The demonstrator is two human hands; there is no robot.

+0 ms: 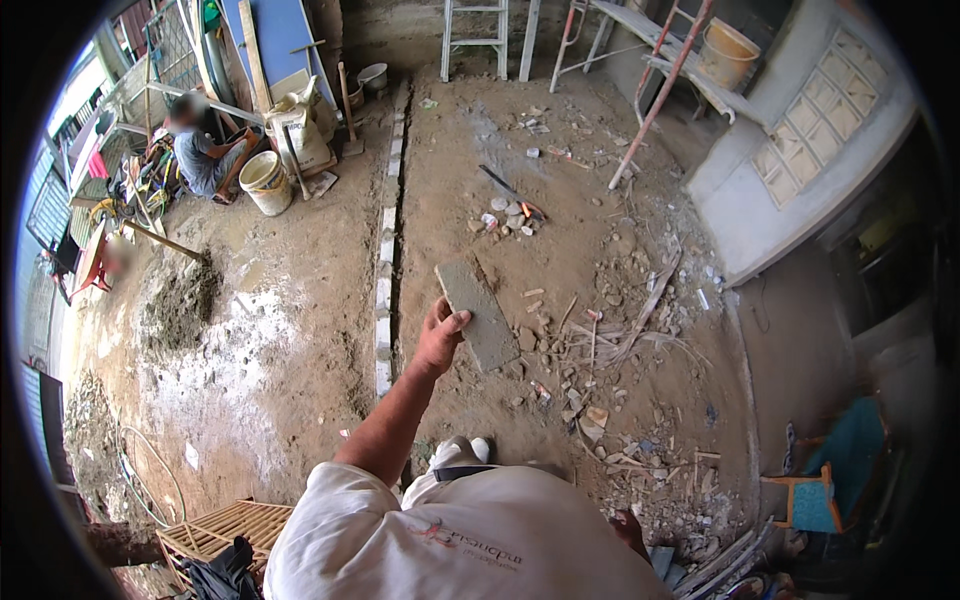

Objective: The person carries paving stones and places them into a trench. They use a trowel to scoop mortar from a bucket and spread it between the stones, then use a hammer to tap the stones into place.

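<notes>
My left hand [438,340] is stretched out in front of me, closed on the left edge of a flat, grey, rough rectangular slab [480,315]. The slab looks like cement or concrete and is held tilted above the dirt floor. My thumb lies over its face; the other fingers are partly hidden. My right hand [628,530] shows only as a small dark part low beside my shirt, and its fingers cannot be made out. Left of the slab, a narrow row of pale blocks [385,290] runs along the ground.
Stones [515,218], rubble and dry leaves [645,310] litter the right side. Wet mortar [185,300] with a long-handled tool lies left. A person [205,150] sits near a bucket [265,183] and sacks [300,135]. Ladder [475,40] and scaffold [665,90] stand at the back.
</notes>
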